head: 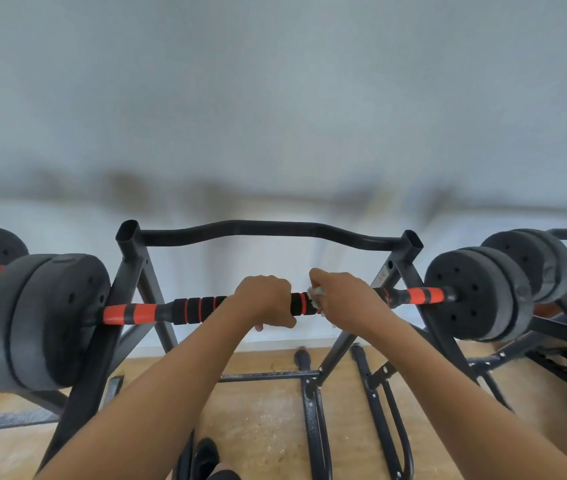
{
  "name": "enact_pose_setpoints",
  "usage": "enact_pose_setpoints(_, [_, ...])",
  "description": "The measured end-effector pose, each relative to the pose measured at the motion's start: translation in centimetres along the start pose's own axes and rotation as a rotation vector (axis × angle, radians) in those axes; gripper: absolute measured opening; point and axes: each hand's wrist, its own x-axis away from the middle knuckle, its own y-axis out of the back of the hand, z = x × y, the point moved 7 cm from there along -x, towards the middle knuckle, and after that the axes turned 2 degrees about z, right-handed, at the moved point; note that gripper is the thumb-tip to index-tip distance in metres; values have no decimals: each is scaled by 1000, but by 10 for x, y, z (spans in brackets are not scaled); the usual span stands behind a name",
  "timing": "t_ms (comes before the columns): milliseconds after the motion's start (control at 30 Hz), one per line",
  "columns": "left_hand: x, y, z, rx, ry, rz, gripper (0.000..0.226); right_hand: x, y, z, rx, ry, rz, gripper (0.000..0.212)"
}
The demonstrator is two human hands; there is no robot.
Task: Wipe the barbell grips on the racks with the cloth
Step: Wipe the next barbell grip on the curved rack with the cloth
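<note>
While its fingers [258, 328] curl closed around the foam grip [199, 308], the left hand [264, 299] holds the barbell [129, 314] | right hand [340, 296] fingers pinch the pale cloth [316, 293] against the grip, just beside the left hand | barbell lies across the dark rack [129, 271]

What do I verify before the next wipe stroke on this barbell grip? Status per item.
1. Is the cloth held in the right hand: ok, bunched against the bar.
2. Is the left hand steadying the barbell grip: ok, fingers wrapped round the foam.
3. Stroke path leftward: not ok, the left hand covers the grip's middle.
4. Bar seated on the rack: cannot tell, the rests are hidden.
5. Both ends carry weight plates: ok; whether they are locked on, cannot tell.
6. Clean side of the cloth facing the bar: cannot tell, mostly hidden.
</note>
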Motion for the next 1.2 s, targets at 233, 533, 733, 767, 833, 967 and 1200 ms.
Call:
enact_pose_setpoints(233, [17,0,-9,-163,-4,-339,16,7,-1,9,59,-3,-77,34])
enact_pose_setpoints(533, [34,-24,-15,-217,-86,-624,29,-18,1,2,-81,24,0,7])
enact_pose_setpoints(733, [41,-9,-22,-154,-99,-504,30,-1,38,-21,-360,-20,-275,10])
enact_pose_setpoints(767, [39,-5,-20,-156,-90,-442,30,2,33,-13,-323,10,-231,6])
enact_pose_setpoints(833, [33,-2,-18,-166,-57,-325,25,8,17,4,-264,75,-128,8])
enact_pose_setpoints(967, [26,-7,-16,-145,-21,-231,18,27,-5,20,-82,119,-114,27])
enact_pose_setpoints(1200, [22,-7,-12,-76,5,-160,18,60,-19,12,-139,120,-404,64])
